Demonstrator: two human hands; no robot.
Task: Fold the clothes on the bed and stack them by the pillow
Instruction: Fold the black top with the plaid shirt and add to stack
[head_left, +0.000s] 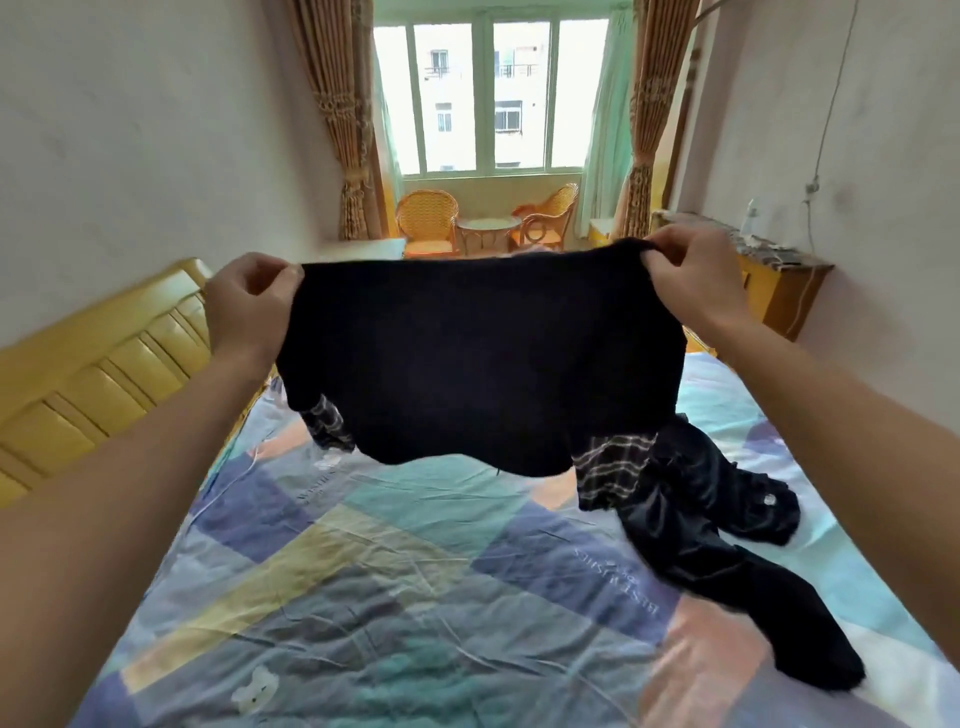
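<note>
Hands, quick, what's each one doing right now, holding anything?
Left hand: fingers pinch the top left corner of the black garment, lifted above the bed.
Right hand: fingers pinch its top right corner.

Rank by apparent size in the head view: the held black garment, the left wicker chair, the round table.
1. Black garment, largest by far, though nearest the camera.
2. Left wicker chair.
3. Round table, slightly smaller; both distant, so uncertain.
</note>
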